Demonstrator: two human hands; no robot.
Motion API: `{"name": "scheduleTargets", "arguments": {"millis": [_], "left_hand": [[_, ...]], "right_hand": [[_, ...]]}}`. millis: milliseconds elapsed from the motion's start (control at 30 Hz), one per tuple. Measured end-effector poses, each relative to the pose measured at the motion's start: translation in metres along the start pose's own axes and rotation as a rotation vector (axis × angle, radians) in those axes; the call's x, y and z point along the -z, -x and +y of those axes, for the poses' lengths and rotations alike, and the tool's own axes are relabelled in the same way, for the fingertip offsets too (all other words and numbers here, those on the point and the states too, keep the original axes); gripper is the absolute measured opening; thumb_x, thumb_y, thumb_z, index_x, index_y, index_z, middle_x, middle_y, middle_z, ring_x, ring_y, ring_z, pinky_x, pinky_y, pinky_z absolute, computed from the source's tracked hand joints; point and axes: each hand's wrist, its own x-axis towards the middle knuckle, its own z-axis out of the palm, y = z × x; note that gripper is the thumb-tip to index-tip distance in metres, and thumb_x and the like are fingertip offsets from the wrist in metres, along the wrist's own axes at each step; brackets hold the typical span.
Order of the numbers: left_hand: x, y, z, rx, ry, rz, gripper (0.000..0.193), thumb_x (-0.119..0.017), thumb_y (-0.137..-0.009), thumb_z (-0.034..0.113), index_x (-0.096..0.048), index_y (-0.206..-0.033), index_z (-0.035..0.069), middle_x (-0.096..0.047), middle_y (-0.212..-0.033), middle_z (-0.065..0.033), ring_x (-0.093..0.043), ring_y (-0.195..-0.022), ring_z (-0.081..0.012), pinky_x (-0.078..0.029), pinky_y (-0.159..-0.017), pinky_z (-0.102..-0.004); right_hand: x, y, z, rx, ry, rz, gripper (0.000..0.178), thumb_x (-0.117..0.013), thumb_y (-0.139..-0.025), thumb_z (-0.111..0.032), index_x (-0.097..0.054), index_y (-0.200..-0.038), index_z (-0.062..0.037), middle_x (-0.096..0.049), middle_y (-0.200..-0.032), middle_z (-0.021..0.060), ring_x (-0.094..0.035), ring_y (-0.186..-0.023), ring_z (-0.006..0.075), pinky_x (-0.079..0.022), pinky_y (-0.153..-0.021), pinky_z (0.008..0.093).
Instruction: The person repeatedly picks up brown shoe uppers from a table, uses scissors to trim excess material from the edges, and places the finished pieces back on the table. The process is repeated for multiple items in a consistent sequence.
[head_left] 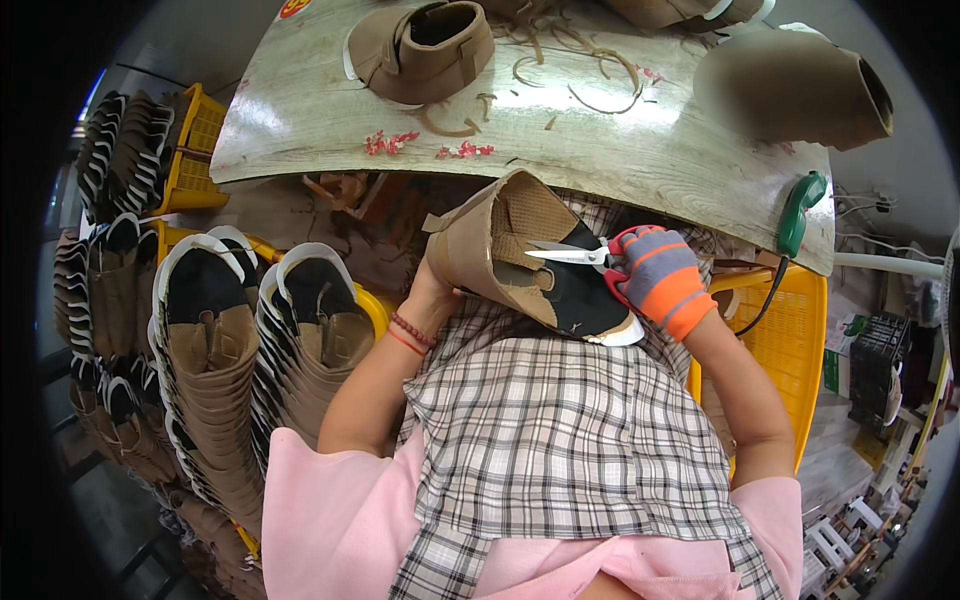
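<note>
the right hand's grip (660,276), in a grey and orange glove, is closed around the red handles of a pair of scissors (566,252). the silver blades stand slightly apart, pointing left across the mouth of a brown shoe upper (464,247); i cannot tell whether they touch it. the left hand's grip (434,285), bare, is clamped on the outer left side of that upper, its fingers mostly hidden behind it. the upper is tilted above the lap, just off the near edge of the desk, with its open side toward the scissors; a black lining (588,293) and a white rim show at its lower right.

a red beaded bracelet (412,329) circles the left wrist. below the hands is a black and white checked apron (580,425) over a pink top (345,515).

on the desk (620,140), curled brown strips (606,84) lie between a second upper (425,58) at left and a blurred third upper (800,92) at right. a green corded tool (797,215) rests by the right edge, above a yellow basket (795,330). to the left, nested uppers (212,385) stand in long stacks, with a yellow crate (205,135) behind them.
</note>
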Motion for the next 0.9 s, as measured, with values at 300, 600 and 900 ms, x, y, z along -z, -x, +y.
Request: {"name": "scheduleTargets", "arguments": {"millis": [300,600,900], "left_hand": [[0.017,-0.015,-0.017,0.028,0.216,-0.144,0.048,-0.073,-0.092,0.021,-0.053,-0.133,0.004,-0.063,-0.122,-0.0097,-0.062,-0.109,-0.0238,-0.056,-0.091,-0.0415],[0.007,-0.003,-0.011,-0.003,0.199,-0.153,0.046,-0.071,-0.094,0.024,-0.053,-0.133,0.006,-0.062,-0.126,-0.0104,-0.060,-0.114,-0.0254,-0.052,-0.097,-0.0444],[0.014,-0.008,-0.017,-0.015,0.187,-0.093,0.045,-0.073,-0.092,0.024,-0.055,-0.129,0.006,-0.063,-0.123,-0.0094,-0.061,-0.111,-0.0245,-0.053,-0.094,-0.0424]], "right_hand": [[0.017,0.011,0.002,-0.103,-0.019,0.134,0.033,-0.082,-0.067,-0.021,-0.065,-0.092,-0.0090,-0.067,-0.096,0.0110,-0.062,-0.092,0.0329,-0.050,-0.081,0.0431],[0.027,-0.033,-0.030,0.098,0.215,-0.025,0.030,-0.077,-0.072,-0.030,-0.067,-0.092,-0.0108,-0.066,-0.091,0.0088,-0.062,-0.089,0.0265,-0.048,-0.080,0.0369],[0.022,-0.031,-0.025,0.073,0.195,-0.040,0.026,-0.076,-0.075,-0.032,-0.067,-0.090,-0.0123,-0.068,-0.086,0.0088,-0.065,-0.085,0.0263,-0.050,-0.076,0.0378]]}}
